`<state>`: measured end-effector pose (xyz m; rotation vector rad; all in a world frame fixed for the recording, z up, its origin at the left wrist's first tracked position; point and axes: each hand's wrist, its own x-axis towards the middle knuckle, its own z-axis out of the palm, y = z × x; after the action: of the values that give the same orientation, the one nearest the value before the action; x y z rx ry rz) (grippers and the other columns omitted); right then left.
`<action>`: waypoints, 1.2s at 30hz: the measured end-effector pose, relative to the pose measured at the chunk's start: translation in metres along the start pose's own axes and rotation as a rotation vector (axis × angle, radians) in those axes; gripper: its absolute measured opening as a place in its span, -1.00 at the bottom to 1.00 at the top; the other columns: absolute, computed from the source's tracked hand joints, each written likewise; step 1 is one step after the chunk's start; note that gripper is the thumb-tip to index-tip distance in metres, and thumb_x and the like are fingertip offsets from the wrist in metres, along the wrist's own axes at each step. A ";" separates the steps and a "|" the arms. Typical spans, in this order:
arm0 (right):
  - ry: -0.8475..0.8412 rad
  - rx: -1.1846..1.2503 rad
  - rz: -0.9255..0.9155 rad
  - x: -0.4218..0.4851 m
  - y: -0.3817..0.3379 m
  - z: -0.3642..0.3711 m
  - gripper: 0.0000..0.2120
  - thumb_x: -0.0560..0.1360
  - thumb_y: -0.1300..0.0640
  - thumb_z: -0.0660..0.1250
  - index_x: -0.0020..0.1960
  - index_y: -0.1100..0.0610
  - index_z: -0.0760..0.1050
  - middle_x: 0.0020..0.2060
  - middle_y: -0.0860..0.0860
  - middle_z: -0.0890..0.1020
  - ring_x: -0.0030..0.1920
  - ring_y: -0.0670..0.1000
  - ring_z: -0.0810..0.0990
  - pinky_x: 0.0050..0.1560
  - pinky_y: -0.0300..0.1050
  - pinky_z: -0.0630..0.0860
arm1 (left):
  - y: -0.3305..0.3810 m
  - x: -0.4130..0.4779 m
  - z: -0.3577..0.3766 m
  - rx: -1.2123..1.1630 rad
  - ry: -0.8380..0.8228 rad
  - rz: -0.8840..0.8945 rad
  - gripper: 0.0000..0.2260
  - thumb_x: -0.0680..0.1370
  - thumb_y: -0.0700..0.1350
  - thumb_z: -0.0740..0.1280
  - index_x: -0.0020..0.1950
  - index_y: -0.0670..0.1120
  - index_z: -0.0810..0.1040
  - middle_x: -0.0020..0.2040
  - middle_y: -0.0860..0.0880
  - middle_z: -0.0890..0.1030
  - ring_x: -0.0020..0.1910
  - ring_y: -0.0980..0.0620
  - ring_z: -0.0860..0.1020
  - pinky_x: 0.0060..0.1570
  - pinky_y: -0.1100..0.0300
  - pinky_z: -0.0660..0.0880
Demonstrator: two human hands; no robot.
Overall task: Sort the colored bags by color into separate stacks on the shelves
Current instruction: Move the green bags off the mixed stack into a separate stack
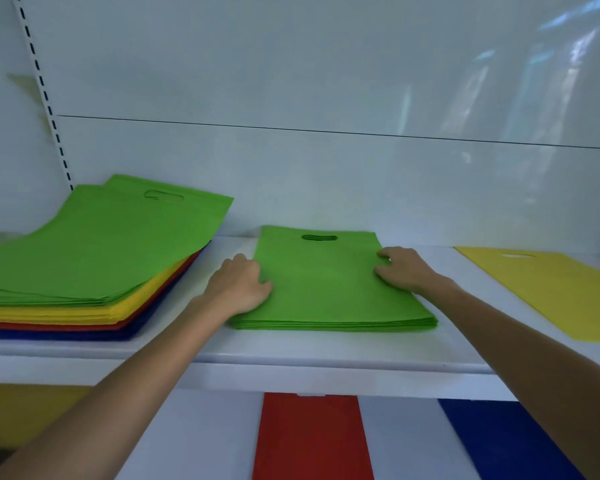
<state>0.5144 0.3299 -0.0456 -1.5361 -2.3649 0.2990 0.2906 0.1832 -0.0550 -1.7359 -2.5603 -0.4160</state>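
A neat stack of green bags point(329, 285) lies in the middle of the white upper shelf point(291, 351), handle holes toward the back wall. My left hand point(239, 285) grips the stack's left edge, thumb on top and fingers curled down beside it. My right hand point(402, 268) holds the right edge with bent fingers on the top bag. At the left sits a mixed pile point(94, 268): green bags on top, then yellow, red and dark blue layers beneath. A single yellow bag point(555, 289) lies flat at the right of the same shelf.
On the lower shelf a red bag point(309, 438) lies below the green stack, a dark blue bag point(499, 441) to its right and a yellow one point(25, 410) at the far left. The white back wall stands close behind the stacks.
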 end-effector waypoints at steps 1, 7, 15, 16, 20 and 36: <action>-0.004 -0.008 0.000 0.002 0.001 0.002 -0.64 0.53 0.16 0.20 0.28 0.29 0.41 0.24 0.21 0.46 0.24 0.18 0.42 0.21 -0.03 0.39 | 0.000 0.000 0.000 0.005 -0.003 -0.011 -0.65 0.53 0.03 0.19 0.19 -0.17 0.49 0.17 -0.20 0.42 0.17 -0.19 0.42 0.10 0.05 0.41; -0.036 -0.039 0.013 0.011 0.008 0.009 -0.73 0.54 0.09 0.11 0.08 0.23 0.47 0.09 0.16 0.55 0.10 0.15 0.47 0.13 0.00 0.44 | 0.004 0.002 0.000 -0.078 -0.001 -0.036 -0.61 0.52 0.02 0.21 0.31 -0.07 0.46 0.28 -0.17 0.43 0.25 -0.16 0.40 0.17 0.08 0.39; 0.000 0.009 0.016 0.006 -0.003 0.001 -0.65 0.56 0.13 0.16 0.24 0.33 0.44 0.22 0.23 0.50 0.25 0.19 0.43 0.22 -0.02 0.38 | 0.003 -0.001 -0.009 -0.207 0.071 0.008 -0.67 0.51 -0.08 0.27 0.27 -0.07 0.50 0.28 -0.11 0.50 0.25 -0.07 0.45 0.13 0.16 0.39; 0.055 0.020 0.008 0.007 -0.007 -0.001 -0.66 0.56 0.14 0.18 0.23 0.33 0.45 0.21 0.23 0.50 0.25 0.19 0.43 0.22 0.00 0.38 | 0.002 0.000 -0.012 -0.188 0.070 0.014 -0.65 0.51 -0.07 0.27 0.29 -0.07 0.48 0.30 -0.10 0.48 0.26 -0.07 0.44 0.16 0.15 0.38; 0.281 0.048 -0.051 0.015 -0.032 -0.013 -0.67 0.54 0.15 0.20 0.24 0.26 0.49 0.23 0.18 0.52 0.25 0.17 0.44 0.22 0.02 0.40 | -0.009 0.009 -0.039 -0.202 0.136 0.047 -0.63 0.50 -0.07 0.28 0.30 -0.11 0.47 0.31 -0.12 0.48 0.28 -0.07 0.45 0.24 0.15 0.37; 0.070 0.281 -0.176 0.019 -0.219 0.033 -0.74 0.51 0.03 0.24 -0.08 0.24 0.54 -0.11 0.14 0.66 -0.13 0.12 0.63 -0.06 -0.03 0.56 | -0.253 -0.003 -0.128 -0.065 0.138 -0.343 -0.67 0.53 0.03 0.28 0.12 -0.21 0.53 0.12 -0.20 0.55 0.13 -0.15 0.50 0.11 0.08 0.43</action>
<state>0.3084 0.2585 -0.0004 -1.1836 -2.2703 0.5030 0.0431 0.0638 0.0152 -1.2291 -2.7687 -0.6103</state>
